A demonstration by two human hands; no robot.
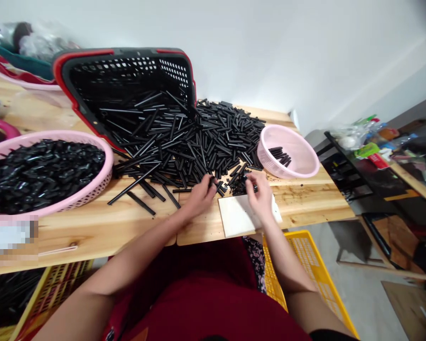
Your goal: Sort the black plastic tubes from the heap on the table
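My left hand (pixel 201 196) is closed in a pinch on a short black stick (pixel 212 181) at the front edge of a big heap of black sticks (pixel 216 137). To its right, my right hand (pixel 260 193) curls with thumb and fingers close together; what lies between them, if anything, is too small to make out. It hovers by a small pile of dark crumbs and short bits (pixel 237 184). Below the right hand a white board (pixel 234 217) lies at the table's front edge, partly covered by the wrist.
A tipped black and red basket (pixel 66 85) spills longer sticks onto the wooden table (pixel 128 227). A pink basket (pixel 108 156) full of black pieces stands left. At right, a pink bowl (pixel 305 154) holds several sticks. Yellow crates (pixel 315 255) stand below the table.
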